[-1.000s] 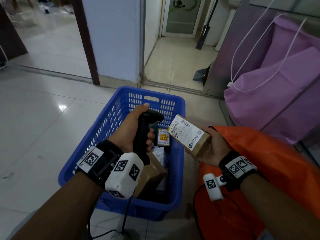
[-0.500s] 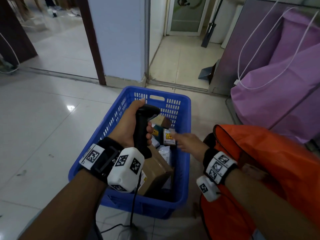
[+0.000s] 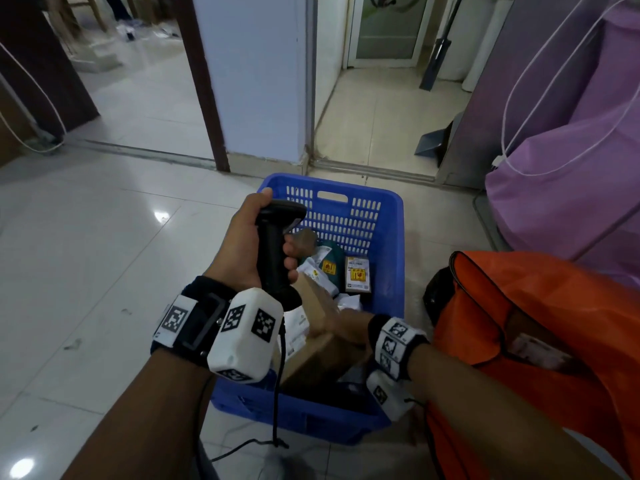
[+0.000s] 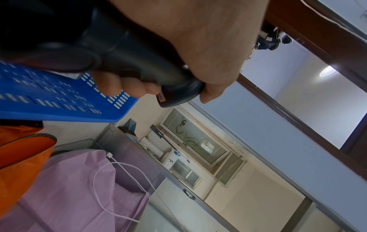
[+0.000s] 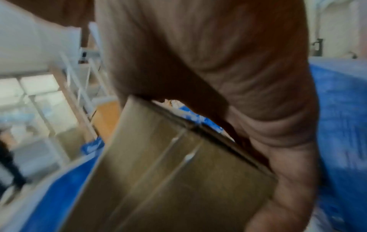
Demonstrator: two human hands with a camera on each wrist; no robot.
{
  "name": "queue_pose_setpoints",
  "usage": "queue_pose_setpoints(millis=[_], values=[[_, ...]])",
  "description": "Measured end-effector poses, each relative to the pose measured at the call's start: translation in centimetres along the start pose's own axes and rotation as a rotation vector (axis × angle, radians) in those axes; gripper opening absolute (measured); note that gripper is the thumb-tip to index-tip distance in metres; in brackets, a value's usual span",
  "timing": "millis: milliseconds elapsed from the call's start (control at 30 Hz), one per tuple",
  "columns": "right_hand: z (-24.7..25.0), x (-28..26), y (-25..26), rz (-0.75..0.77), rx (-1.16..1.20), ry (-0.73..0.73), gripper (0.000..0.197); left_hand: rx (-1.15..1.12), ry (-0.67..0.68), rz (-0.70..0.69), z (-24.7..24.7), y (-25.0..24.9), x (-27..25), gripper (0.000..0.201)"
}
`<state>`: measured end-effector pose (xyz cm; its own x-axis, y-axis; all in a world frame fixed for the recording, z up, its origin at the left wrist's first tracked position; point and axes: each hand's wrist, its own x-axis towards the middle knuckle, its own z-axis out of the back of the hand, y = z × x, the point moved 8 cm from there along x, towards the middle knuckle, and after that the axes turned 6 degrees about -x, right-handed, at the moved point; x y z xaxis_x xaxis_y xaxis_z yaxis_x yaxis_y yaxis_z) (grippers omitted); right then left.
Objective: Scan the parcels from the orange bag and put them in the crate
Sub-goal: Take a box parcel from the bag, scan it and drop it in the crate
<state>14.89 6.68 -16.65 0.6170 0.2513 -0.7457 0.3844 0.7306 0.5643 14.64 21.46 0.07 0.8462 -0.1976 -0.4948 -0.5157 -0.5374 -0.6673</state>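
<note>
My left hand (image 3: pixel 242 244) grips a black barcode scanner (image 3: pixel 277 251) upright over the blue crate (image 3: pixel 394 237); in the left wrist view my fingers curl round the scanner's handle (image 4: pixel 129 51). My right hand (image 3: pixel 341 323) lies low in the crate's near half on a large brown cardboard box (image 3: pixel 318 358). It is blurred, the fingers look stretched over the box, and it holds no parcel. The right wrist view shows the palm (image 5: pixel 238 78) close above that box (image 5: pixel 168 180). A small labelled parcel (image 3: pixel 357 274) lies among others farther back. The orange bag (image 3: pixel 536 323) gapes to the right.
The scanner's cable (image 3: pixel 277 393) hangs down past the crate's front wall to the tiled floor. Purple sacks (image 3: pixel 571 168) with white cords stand behind the orange bag. A wall pillar (image 3: pixel 256 81) and two doorways lie beyond the crate.
My right hand held a small labelled parcel by the scanner, reached into the crate and let it go, then drew back onto the brown box. The left hand stayed put.
</note>
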Motion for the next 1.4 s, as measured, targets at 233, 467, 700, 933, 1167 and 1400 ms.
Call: queue_pose_setpoints(millis=[233,467,700,933,1167,1400], values=[[6.3,-0.4,1.0,0.037,0.762,-0.104,0.129,-0.021,-0.035,-0.021,1.0,-0.4,0.4,0.058],[10.1,-0.4,-4.0,-0.092,0.701,-0.276,0.076,0.040,0.009,0.000,0.0,0.2,0.9,0.065],[17.6,-3.9,-11.2,-0.113,0.827,-0.439,0.060,0.125,-0.001,0.046,-1.8,3.8,2.6,0.056],[23.9,-8.8,-20.7,-0.160,1.079,-0.646,0.034,0.165,-0.057,0.138,-5.7,10.3,8.1,0.052],[28.7,-12.2,-33.5,-0.244,1.293,-0.850,0.028,0.253,0.035,0.247,-11.9,16.2,13.6,0.056],[27.8,-8.2,-43.2,-0.354,1.449,-0.842,0.030,0.375,0.158,0.396,-18.2,24.1,16.9,0.052]])
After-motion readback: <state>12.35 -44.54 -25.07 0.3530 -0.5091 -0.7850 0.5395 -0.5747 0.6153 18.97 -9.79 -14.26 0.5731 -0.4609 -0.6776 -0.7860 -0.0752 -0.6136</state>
